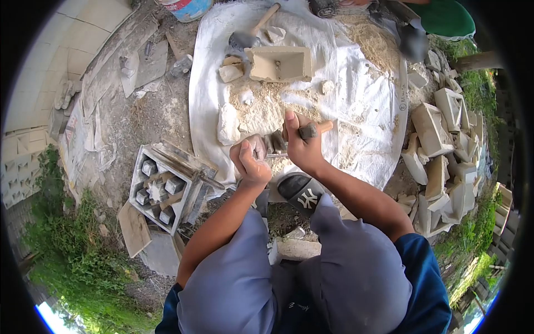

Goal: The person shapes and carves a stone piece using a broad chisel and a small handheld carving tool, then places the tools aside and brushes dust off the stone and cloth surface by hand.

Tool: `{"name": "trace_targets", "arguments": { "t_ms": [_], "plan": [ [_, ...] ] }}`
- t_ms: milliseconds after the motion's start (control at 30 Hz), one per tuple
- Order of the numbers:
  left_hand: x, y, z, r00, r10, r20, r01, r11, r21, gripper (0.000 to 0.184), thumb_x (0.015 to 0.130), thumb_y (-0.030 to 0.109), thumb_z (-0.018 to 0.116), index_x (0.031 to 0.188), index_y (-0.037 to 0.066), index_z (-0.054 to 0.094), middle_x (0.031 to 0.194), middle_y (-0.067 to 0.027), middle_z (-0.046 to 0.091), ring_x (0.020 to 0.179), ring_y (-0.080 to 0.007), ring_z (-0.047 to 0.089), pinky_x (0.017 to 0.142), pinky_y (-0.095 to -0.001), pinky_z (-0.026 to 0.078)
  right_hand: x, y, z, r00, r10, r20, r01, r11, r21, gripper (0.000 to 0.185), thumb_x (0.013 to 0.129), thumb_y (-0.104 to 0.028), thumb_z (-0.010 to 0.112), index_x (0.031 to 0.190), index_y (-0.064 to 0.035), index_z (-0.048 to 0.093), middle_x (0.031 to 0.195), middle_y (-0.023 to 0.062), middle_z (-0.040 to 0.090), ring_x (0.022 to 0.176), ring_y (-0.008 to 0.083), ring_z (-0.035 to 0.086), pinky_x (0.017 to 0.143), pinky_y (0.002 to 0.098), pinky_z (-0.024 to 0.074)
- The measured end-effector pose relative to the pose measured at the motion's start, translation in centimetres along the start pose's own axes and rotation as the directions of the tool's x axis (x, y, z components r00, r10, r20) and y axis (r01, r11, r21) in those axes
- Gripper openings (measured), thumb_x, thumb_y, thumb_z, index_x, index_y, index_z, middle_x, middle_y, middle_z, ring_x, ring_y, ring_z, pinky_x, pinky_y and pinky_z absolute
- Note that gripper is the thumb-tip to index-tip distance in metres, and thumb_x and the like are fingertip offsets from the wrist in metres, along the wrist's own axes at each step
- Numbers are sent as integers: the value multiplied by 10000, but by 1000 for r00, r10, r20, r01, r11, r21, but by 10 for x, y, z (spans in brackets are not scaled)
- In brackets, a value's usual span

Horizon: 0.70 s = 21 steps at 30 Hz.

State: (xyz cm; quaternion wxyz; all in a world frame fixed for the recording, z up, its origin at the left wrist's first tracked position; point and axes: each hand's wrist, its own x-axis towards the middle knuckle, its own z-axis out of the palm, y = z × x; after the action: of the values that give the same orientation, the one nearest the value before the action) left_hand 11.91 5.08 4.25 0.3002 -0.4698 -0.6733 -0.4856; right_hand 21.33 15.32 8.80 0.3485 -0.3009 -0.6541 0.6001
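My left hand (251,158) is closed in front of my knees, fingers curled, beside several small dark blocks (275,143) between my hands. What it grips is mostly hidden. Just to the right, my right hand (304,149) is closed, thumb up, around a piece with a short wooden bar (325,127) and a dark rounded block (307,131); its exact kind is unclear. Both hands are over a white sheet (367,119) strewn with pale sandy powder (261,108). A rough pale lump (228,124) lies beyond my left hand.
A hollow cast block (280,65) and a mallet (245,40) lie farther up the sheet. On the left sits a hexagonal mould (161,189); another hammer (181,65) lies above it. Cast blocks (431,131) are piled at right. A paint bucket (185,8) stands at the top.
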Motion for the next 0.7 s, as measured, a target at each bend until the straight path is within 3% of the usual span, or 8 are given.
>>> {"name": "trace_targets", "arguments": {
  "t_ms": [100,200,233,267,333,433,567,700],
  "plan": [
    [-19,-26,-1,1000,-20,20,19,1000,22,310,912,25,584,1197,-63,501,1000,-132,568,908,-263,549,794,-364,495,-6,-17,-8,999,2,-39,-2,1000,-2,430,1050,-257,464,705,-2,493,532,52,437,495,128,373,475,348,338],
    [-48,-40,-12,805,-445,394,563,361,-743,335,925,18,559,1244,-54,485,1040,-153,567,921,-259,541,800,-364,485,-13,20,1,998,-53,29,55,997,-60,441,1053,-267,457,705,1,495,535,40,434,502,118,381,474,341,336],
    [-11,-13,-4,958,-256,127,286,839,-463,270,936,19,541,1192,-51,490,1001,-145,558,843,-239,537,735,-357,476,-4,7,2,998,1,70,4,998,-69,434,1053,-257,453,711,6,499,534,64,434,498,129,380,474,342,339],
    [10,2,-1,997,73,-3,-73,997,17,206,948,20,524,1140,-49,496,962,-137,549,765,-218,532,671,-349,468,-1,-4,0,998,-6,69,11,998,-67,434,1053,-257,453,711,6,499,534,64,434,498,129,380,474,342,339],
    [11,-9,3,995,96,3,-96,995,-3,177,959,35,513,1115,-45,489,915,-125,540,707,-205,511,631,-333,443,0,-16,0,999,32,-40,-30,998,57,417,1050,-236,459,714,8,501,533,84,433,498,139,366,473,348,334],
    [3,-3,-3,957,-272,97,273,744,-610,242,957,33,514,1180,-52,472,963,-138,546,770,-221,525,681,-323,454,-7,10,5,1000,4,6,-5,1000,7,428,1050,-245,465,702,3,491,538,42,423,511,116,357,470,334,329],
    [13,-1,1,997,70,10,-71,993,90,293,935,8,553,1208,-61,468,960,-136,527,729,-243,548,671,-377,505,6,-11,3,999,42,-16,-41,997,59,447,1057,-267,441,700,0,475,542,21,415,512,112,354,472,331,320],
    [-5,-9,-3,979,-200,29,195,898,-395,309,938,7,540,1230,-62,469,1029,-167,542,883,-279,548,777,-368,496,1,0,8,1000,-12,-4,12,1000,-9,455,1058,-276,439,694,-5,469,547,9,421,521,102,356,475,319,317]
  ]
}}
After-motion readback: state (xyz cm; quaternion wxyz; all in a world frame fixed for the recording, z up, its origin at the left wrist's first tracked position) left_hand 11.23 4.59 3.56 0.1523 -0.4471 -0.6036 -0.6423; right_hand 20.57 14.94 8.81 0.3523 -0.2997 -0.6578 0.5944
